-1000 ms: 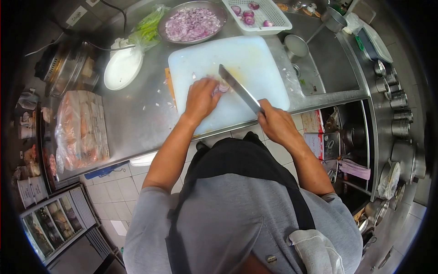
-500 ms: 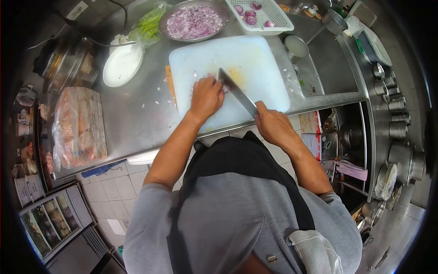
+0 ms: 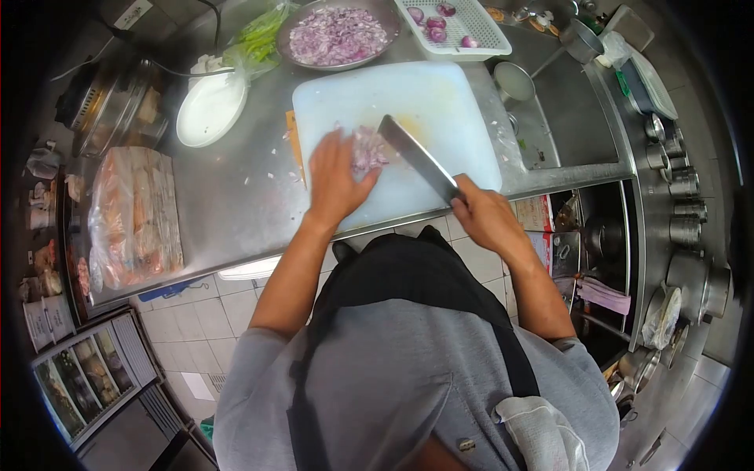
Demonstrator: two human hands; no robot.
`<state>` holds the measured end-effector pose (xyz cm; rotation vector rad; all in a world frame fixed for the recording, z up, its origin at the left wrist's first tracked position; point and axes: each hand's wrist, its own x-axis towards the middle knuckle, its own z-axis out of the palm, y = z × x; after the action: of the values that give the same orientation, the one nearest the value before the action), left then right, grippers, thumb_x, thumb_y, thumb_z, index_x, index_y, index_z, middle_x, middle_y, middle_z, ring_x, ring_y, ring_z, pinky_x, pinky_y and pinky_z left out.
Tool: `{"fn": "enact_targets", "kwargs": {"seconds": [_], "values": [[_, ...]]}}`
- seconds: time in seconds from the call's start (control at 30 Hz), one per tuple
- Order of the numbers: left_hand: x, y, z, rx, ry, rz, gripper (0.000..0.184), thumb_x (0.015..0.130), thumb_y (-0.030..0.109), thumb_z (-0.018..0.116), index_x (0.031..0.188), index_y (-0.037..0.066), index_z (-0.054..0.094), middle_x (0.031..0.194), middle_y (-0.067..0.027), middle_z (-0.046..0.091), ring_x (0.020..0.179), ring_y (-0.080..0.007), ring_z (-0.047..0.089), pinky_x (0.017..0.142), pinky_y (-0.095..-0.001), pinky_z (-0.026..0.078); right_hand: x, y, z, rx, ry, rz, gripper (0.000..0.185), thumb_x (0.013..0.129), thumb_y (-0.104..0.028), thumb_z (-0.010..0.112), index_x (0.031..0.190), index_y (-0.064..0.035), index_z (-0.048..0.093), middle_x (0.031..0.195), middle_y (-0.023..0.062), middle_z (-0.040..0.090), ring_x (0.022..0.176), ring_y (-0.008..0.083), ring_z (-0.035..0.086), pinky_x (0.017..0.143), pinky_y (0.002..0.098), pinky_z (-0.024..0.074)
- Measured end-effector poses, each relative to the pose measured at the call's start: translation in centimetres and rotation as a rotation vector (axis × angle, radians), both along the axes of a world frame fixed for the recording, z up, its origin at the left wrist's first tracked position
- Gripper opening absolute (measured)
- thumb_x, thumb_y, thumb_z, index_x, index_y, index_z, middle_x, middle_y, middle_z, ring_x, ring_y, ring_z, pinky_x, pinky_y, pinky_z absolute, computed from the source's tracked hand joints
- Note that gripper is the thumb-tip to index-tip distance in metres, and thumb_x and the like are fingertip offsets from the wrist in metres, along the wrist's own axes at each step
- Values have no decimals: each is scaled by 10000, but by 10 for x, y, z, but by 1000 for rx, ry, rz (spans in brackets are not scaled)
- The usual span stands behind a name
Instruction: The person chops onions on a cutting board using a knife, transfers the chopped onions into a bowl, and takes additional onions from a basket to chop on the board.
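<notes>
My right hand grips the handle of a broad kitchen knife, its blade slanting up and left over the white cutting board. Beside the blade's tip lies a small heap of chopped red onion. Along the left side of that heap is my left hand, slightly blurred, with thumb and fingers apart and nothing held. Whether its fingers touch the onion pieces, I cannot tell.
Behind the board stand a metal bowl of chopped onion and a white basket with several onions. A white plate, bagged green vegetables and a plastic-wrapped package are leftward. A sink is at right.
My left hand has opened and shifted left, uncovering the chopped onion. The knife in my right hand has moved slightly right, away from the left fingers.
</notes>
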<state>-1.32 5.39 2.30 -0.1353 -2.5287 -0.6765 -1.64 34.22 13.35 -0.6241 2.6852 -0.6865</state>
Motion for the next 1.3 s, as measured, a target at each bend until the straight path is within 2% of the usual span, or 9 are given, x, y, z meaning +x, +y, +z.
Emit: {"fn": "enact_targets", "kwargs": {"seconds": [0.03, 0.13, 0.23, 0.43, 0.53, 0.67, 0.87, 1.03, 1.3], "values": [[3, -8, 0, -37, -98, 50, 933, 783, 440, 882, 1482, -33, 482, 1538, -324, 454, 1440, -502, 402, 1209, -589, 284, -4, 6, -2, 42, 58, -25, 237, 971, -130, 594, 1202, -102, 548, 830, 231, 716, 828, 467, 700, 761, 599, 520], [0, -4, 9, -114, -416, 161, 1055, 821, 510, 851, 1580, -41, 369, 1610, -312, 393, 1534, -471, 311, 1274, -580, 186, -25, 15, -9, 134, 212, -55, 278, 953, -127, 602, 1228, -108, 566, 819, 228, 710, 812, 454, 699, 746, 580, 526], [-17, 10, -2, -40, -377, -85, 1117, 853, 581, 798, 1619, -53, 288, 1644, -321, 340, 1574, -466, 237, 1289, -579, 116, -37, 9, -40, 146, 296, -18, 285, 934, -132, 613, 1218, -115, 602, 851, 209, 711, 805, 431, 702, 737, 554, 545], [-17, -5, 20, 419, -343, -44, 1126, 900, 676, 690, 1633, -58, 252, 1698, -293, 256, 1599, -455, 170, 1278, -616, 62, -27, -2, -25, 132, 356, 161, 355, 879, -100, 671, 1219, -197, 650, 886, 147, 682, 787, 362, 712, 713, 488, 552], [-34, -16, 51, -62, -709, -121, 1147, 910, 754, 604, 1657, -25, 220, 1733, -255, 194, 1616, -450, 104, 1277, -625, 20, -27, 2, -13, 95, 429, 271, 371, 865, -98, 679, 1217, -213, 658, 877, 140, 677, 793, 347, 712, 707, 475, 541], [-70, -18, 47, -107, -868, -128, 1144, 906, 803, 551, 1671, 16, 228, 1752, -225, 153, 1624, -443, 51, 1270, -644, -6, -34, -2, 13, 123, 494, 459, 380, 868, -109, 681, 1232, -215, 663, 889, 122, 681, 801, 337, 711, 716, 472, 538], [-95, -66, -2, -111, -613, 129, 1128, 937, 781, 539, 1667, -14, 211, 1742, -222, 201, 1622, -420, 112, 1293, -577, 7, -76, 33, 18, 194, 367, 288, 365, 897, -108, 655, 1248, -201, 688, 962, 145, 720, 852, 369, 728, 771, 510, 565], [-69, -35, -16, -85, -416, -90, 1149, 868, 722, 681, 1595, -91, 319, 1641, -313, 357, 1575, -458, 242, 1303, -566, 58, -123, 25, -64, 275, 458, -162, 332, 949, -111, 572, 1246, -179, 703, 964, 185, 714, 811, 410, 715, 710, 538, 567], [7, 3, 4, -213, -355, -223, 1296, 742, 690, 825, 1617, -79, 257, 1671, -294, 304, 1574, -461, 236, 1293, -593, 92, -39, -45, -36, 20, 191, 49, 232, 987, -159, 549, 1163, -56, 660, 964, 241, 721, 863, 442, 720, 771, 527, 565]]}}
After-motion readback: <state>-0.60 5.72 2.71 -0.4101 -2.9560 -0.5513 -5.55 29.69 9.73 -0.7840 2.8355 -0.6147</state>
